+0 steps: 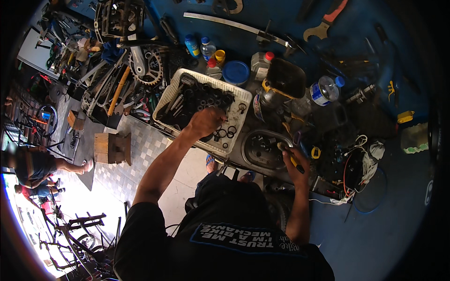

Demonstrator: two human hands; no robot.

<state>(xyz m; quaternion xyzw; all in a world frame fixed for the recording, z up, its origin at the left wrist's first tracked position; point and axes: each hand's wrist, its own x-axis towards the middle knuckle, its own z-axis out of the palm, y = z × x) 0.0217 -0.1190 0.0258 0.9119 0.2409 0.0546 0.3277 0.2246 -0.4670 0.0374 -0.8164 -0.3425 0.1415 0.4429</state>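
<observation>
My left hand (206, 121) reaches into a white plastic basket (244, 97) filled with dark sockets, bolts and several loose rings. Its fingers curl down among the parts, and whether they grip one is hidden. My right hand (296, 165) holds a small tool with a yellow and black handle (291, 157). That hand is at the right rim of an oval metal tray (260, 149) holding dark parts, just right of the basket.
Behind the basket stand small bottles (206, 47), a blue lid (236, 71), a dark tub (286, 77) and a water bottle (323, 90). A crank with chainring (147, 68) lies at left, a wrench (323, 25) at the back. A wooden block (111, 147) sits on the tiled floor. People sit far left.
</observation>
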